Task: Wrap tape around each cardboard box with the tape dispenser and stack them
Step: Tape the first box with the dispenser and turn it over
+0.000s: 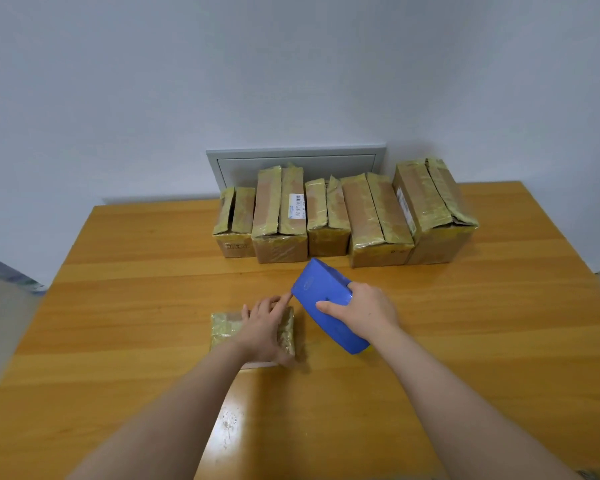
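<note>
- Box point(222, 329), small and flat, lies near mid-table under the left hand point(264, 327). Glossy yellowish tape already covers the faces that show.
- Left hand presses it down with fingers spread and mostly straight. The forefinger reaches toward the dispenser's edge; whether it touches cannot be told.
- Dispenser point(321, 289), blue, is held tilted just right of the box and above the table, in the right hand point(364, 310), whose fingers and thumb wrap round its body. No tape strand shows between it and the box.
- Five boxes point(326, 220) stand side by side along the far edge of the table point(465, 323), in front of a grey panel point(291, 161). All carry old tape, but their top seams gape.
- Judged from this: wrapping of the small box looks well on or nearly finished, the five behind appear still to need a turn, and nothing is stacked yet. Most of the task seems left to do.
</note>
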